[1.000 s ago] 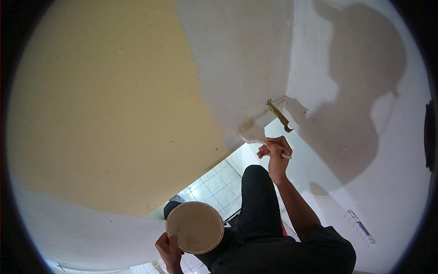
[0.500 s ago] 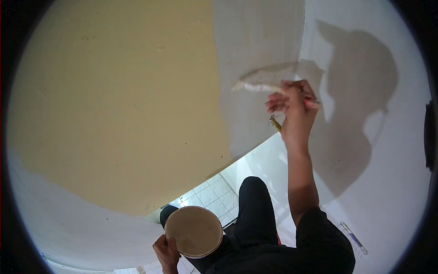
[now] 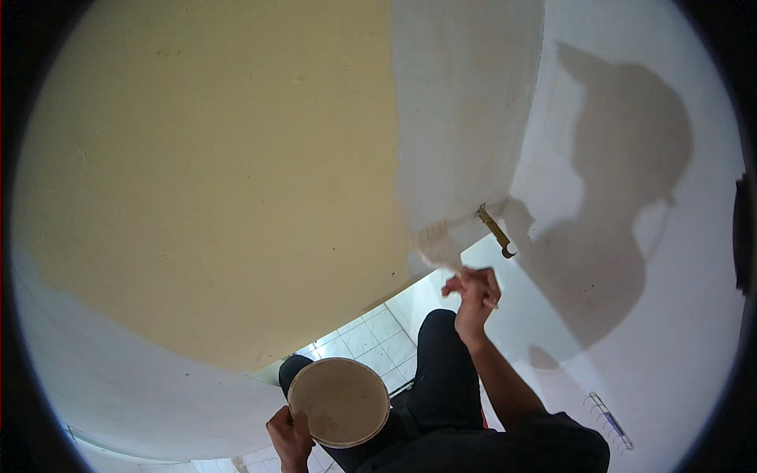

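I noted the right hand [image 3: 473, 290] closed around the handle of a paintbrush [image 3: 435, 244], right of centre in the frame. The bristles, pale and blurred, pointed up and to the left and lay against the wall at the lower edge of the white-painted band [image 3: 465, 118]. The handle itself was hidden inside the fist.

At the bottom centre, the left hand [image 3: 289, 436] gripped the rim of a round tan container [image 3: 341, 400] from its lower left, fingers curled over the edge. I could not tell what the container held; only a flat, dull tan face showed.

Just above and right of the right hand, a small brass hook [image 3: 495, 231] projected from the wall corner, near the bristles but apart from them. At the lower right a small wire rack [image 3: 609, 419] was fixed to the white wall.

The yellow wall [image 3: 205, 181] filled the upper left and centre; white paint bordered it on the right and along the lower left. A shadow of the person [image 3: 623, 181] fell across the white wall at the upper right. A white tiled floor [image 3: 359, 337] showed below centre, with the person's dark trousers over it.
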Demonstrator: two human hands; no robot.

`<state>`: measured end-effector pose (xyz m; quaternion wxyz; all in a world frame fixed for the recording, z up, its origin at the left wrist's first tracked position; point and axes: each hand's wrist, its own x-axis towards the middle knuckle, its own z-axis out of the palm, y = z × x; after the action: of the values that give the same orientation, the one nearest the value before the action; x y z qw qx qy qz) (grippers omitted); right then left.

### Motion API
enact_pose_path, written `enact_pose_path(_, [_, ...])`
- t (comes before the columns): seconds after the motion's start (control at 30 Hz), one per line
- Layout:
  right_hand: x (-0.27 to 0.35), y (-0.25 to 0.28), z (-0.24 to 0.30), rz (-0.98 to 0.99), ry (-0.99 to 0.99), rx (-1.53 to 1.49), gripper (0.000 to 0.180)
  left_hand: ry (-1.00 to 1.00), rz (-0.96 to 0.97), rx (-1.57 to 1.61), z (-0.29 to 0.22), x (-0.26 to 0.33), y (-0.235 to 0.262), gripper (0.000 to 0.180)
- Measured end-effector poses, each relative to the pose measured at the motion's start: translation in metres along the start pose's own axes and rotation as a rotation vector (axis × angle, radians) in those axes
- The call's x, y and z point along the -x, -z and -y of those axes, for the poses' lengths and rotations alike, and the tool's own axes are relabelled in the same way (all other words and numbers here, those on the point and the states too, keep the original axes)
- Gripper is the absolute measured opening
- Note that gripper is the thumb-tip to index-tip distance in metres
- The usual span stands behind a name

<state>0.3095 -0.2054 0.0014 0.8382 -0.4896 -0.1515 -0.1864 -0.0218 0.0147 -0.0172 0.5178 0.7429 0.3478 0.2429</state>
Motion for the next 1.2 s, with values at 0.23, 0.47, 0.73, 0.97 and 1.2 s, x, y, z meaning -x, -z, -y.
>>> enact_pose_path(0.23, [0.048,0.012,-0.015,-0.039,-0.286,0.235,0.010,-0.021,0.039,-0.018,0.007,0.000,0.003,0.032])
enact_pose_path(0.47, [-0.023,-0.079,0.080,-0.031,-0.003,0.050,0.014,0.009,0.004,-0.002,0.003,0.005,0.005,0.035])
enact_pose_path(0.73, [-0.091,-0.129,0.168,0.039,0.424,-0.202,0.013,-0.199,-0.018,-0.047,-0.001,0.002,0.003,0.046])
enact_pose_path(0.97, [-0.069,-0.066,0.047,0.093,0.358,-0.072,0.013,-0.164,-0.039,-0.080,0.003,0.000,-0.002,0.051])
enact_pose_path(1.2, [0.019,0.026,-0.003,-0.080,-0.255,0.166,0.010,-0.159,-0.006,-0.085,0.010,0.000,0.000,0.051])
